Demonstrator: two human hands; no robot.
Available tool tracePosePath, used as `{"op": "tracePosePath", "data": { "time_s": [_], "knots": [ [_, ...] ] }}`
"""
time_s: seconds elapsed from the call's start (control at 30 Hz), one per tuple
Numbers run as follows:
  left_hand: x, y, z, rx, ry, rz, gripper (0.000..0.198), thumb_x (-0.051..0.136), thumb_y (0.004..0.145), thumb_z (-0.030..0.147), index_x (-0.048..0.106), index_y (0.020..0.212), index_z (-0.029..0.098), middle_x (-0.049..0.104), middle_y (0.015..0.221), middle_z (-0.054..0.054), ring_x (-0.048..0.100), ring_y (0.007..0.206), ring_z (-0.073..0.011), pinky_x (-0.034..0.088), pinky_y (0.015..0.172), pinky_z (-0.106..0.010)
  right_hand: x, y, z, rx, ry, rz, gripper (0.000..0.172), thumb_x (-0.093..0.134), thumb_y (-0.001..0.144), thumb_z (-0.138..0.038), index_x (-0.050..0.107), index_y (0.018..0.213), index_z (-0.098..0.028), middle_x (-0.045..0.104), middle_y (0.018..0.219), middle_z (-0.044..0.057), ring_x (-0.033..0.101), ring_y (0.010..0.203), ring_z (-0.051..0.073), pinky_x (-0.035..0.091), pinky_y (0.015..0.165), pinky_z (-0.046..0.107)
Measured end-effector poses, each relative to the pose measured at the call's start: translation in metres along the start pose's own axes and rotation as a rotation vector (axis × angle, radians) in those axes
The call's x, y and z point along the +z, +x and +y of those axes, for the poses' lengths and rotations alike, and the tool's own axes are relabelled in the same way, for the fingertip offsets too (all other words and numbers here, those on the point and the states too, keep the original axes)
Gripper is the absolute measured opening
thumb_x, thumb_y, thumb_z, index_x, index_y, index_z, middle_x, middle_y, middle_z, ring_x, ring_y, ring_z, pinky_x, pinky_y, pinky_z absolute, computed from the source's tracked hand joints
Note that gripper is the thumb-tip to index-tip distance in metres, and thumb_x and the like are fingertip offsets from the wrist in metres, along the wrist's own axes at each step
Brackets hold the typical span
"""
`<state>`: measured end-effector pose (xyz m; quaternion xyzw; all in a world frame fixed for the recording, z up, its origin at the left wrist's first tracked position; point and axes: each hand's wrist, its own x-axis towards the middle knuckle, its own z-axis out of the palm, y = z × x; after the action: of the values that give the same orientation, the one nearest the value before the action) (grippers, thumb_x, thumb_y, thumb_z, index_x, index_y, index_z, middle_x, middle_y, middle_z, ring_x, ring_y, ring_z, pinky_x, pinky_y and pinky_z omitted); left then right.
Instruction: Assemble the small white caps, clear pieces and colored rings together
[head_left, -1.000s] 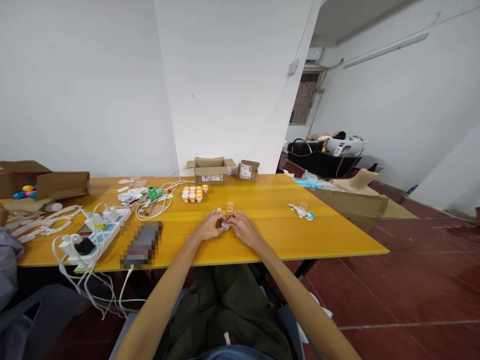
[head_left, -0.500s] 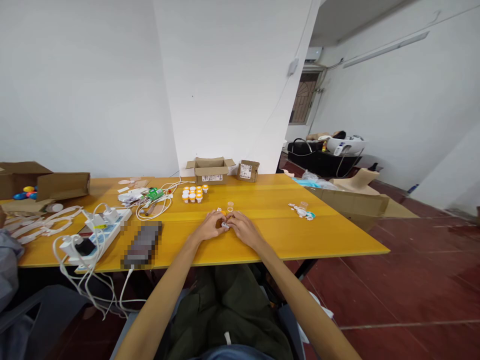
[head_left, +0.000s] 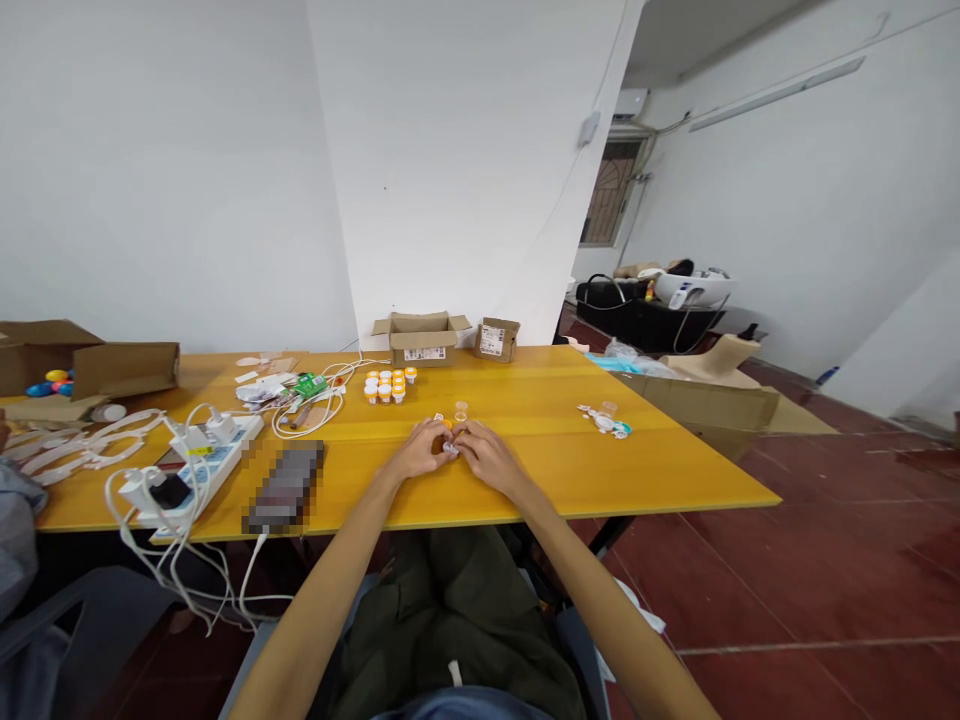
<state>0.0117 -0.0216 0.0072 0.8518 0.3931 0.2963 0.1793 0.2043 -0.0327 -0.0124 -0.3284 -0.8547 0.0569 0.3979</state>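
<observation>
Near the middle of the table, my left hand (head_left: 417, 452) and my right hand (head_left: 487, 455) meet with fingertips pinched together. Between them is a small whitish piece (head_left: 450, 447), too small to make out its kind. Just behind the fingers, a bit of orange and a small white part (head_left: 438, 417) show, partly hidden by my left hand. Beyond my right hand a clear little cup (head_left: 460, 409) stands on the table. Farther left at the back is a cluster of small clear jars with orange-and-white lids (head_left: 385, 384).
Small white and teal parts (head_left: 604, 423) lie to the right on the yellow table (head_left: 660, 470). Two cardboard boxes, an open one (head_left: 422, 340) and a smaller one (head_left: 496, 340), stand by the wall. A phone (head_left: 286, 486), power strip (head_left: 217, 468) and tangled cables lie left.
My hands stay pinched together in nearly the same spot. The small piece between the fingers seems slightly turned or shifted upward.
</observation>
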Motion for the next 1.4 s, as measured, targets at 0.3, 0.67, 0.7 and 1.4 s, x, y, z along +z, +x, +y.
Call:
{"op": "tracePosePath", "data": {
  "time_s": [0.3, 0.67, 0.7, 1.4],
  "knots": [
    [-0.0003, 0.0003, -0.0002, 0.021, -0.006, 0.000, 0.009, 0.065, 0.085, 0.032, 0.064, 0.086, 0.023, 0.067, 0.092, -0.002, 0.057, 0.099, -0.0231, 0.043, 0.099, -0.041, 0.0005, -0.0001, 0.0001, 0.003, -0.006, -0.007, 0.024, 0.052, 0.092, -0.010, 0.071, 0.089, -0.025, 0.067, 0.103, 0.006, 0.062, 0.100, 0.021, 0.051, 0.091, 0.037],
    [0.0002, 0.0009, -0.0023, 0.030, 0.002, -0.010, 0.009, 0.063, 0.086, 0.033, 0.065, 0.087, 0.024, 0.068, 0.092, -0.003, 0.057, 0.098, -0.0237, 0.043, 0.099, -0.042, 0.0031, -0.0019, 0.0016, 0.013, -0.018, 0.001, 0.025, 0.054, 0.088, -0.007, 0.071, 0.089, -0.026, 0.067, 0.105, 0.006, 0.062, 0.101, 0.022, 0.050, 0.092, 0.038],
    [0.0003, 0.0011, -0.0024, 0.034, 0.006, -0.008, 0.008, 0.063, 0.086, 0.032, 0.065, 0.086, 0.024, 0.068, 0.092, -0.003, 0.057, 0.098, -0.0236, 0.043, 0.099, -0.041, 0.0030, -0.0019, 0.0015, 0.013, -0.018, -0.001, 0.025, 0.054, 0.087, -0.007, 0.071, 0.089, -0.026, 0.067, 0.105, 0.006, 0.061, 0.101, 0.022, 0.050, 0.093, 0.038],
    [-0.0013, 0.0008, 0.0017, 0.040, 0.030, 0.003, 0.004, 0.063, 0.084, 0.027, 0.063, 0.084, 0.023, 0.067, 0.091, -0.002, 0.058, 0.097, -0.0226, 0.044, 0.095, -0.039, -0.0001, 0.0007, -0.0044, 0.030, -0.042, -0.003, 0.023, 0.055, 0.084, -0.004, 0.069, 0.086, -0.023, 0.068, 0.103, 0.006, 0.063, 0.099, 0.020, 0.050, 0.091, 0.034]
  ]
}}
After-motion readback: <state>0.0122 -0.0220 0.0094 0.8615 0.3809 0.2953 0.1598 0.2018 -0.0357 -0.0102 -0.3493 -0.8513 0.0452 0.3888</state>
